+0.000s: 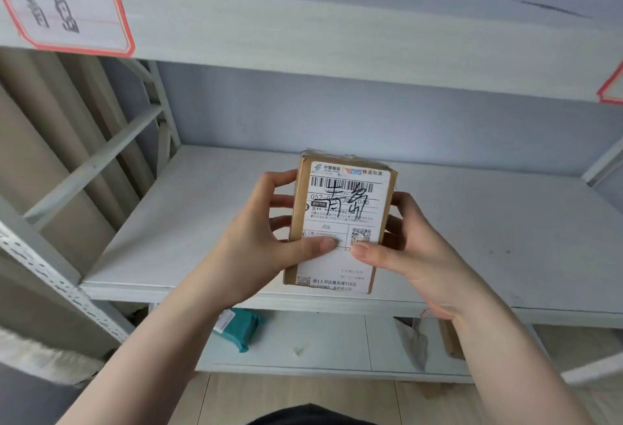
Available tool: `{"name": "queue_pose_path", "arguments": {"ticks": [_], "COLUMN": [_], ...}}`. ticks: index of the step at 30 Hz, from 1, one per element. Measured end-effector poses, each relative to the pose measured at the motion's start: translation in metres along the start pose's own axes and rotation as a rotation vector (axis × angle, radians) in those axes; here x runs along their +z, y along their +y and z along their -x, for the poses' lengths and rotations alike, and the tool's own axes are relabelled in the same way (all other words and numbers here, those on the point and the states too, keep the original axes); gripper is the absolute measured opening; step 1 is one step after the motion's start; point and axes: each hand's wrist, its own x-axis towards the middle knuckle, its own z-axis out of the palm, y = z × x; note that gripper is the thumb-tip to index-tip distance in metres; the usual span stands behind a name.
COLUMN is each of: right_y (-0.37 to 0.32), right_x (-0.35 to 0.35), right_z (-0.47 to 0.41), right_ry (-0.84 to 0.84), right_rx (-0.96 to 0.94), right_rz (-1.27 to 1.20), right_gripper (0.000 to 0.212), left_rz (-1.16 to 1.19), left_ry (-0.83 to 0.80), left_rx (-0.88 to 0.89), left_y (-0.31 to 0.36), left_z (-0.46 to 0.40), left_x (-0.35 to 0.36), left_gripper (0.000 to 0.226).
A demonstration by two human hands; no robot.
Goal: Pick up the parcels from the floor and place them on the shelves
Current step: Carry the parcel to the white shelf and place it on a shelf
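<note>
A small brown cardboard parcel (pixel 340 222) with a white shipping label and black handwriting is held upright in front of the middle shelf (pixel 188 222). My left hand (pixel 266 242) grips its left edge, thumb pressed on the label. My right hand (pixel 411 242) holds its right edge, thumb on the label's lower part. The parcel hovers over the shelf's front edge; whether its bottom touches the board I cannot tell.
A white shelf beam (pixel 303 30) above carries a red-bordered handwritten tag (pixel 67 14). On the bottom shelf lie a teal parcel (pixel 241 326), a grey bag (pixel 413 340) and a brown box (pixel 450 340). A perforated metal upright (pixel 50 276) stands at left. Wooden floor (pixel 303 394) below.
</note>
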Motion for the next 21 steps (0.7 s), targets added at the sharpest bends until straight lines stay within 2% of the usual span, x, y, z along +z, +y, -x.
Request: {"name": "queue_pose_path", "arguments": {"ticks": [10,21], "right_y": [-0.056,-0.083], "right_x": [-0.019,-0.034], "right_z": [0.032,0.066], "right_ry": [0.143,0.154], "right_rx": [-0.182,-0.245], "right_rz": [0.03,0.139], "right_gripper": [0.076,0.067], "left_rz": [0.086,0.085], "left_ry": [0.001,-0.009], "left_rx": [0.224,0.276], "left_y": [0.059,0.082], "left_z": [0.004,0.018], "left_x": [0.008,0.022], "left_gripper": [0.085,0.075]}}
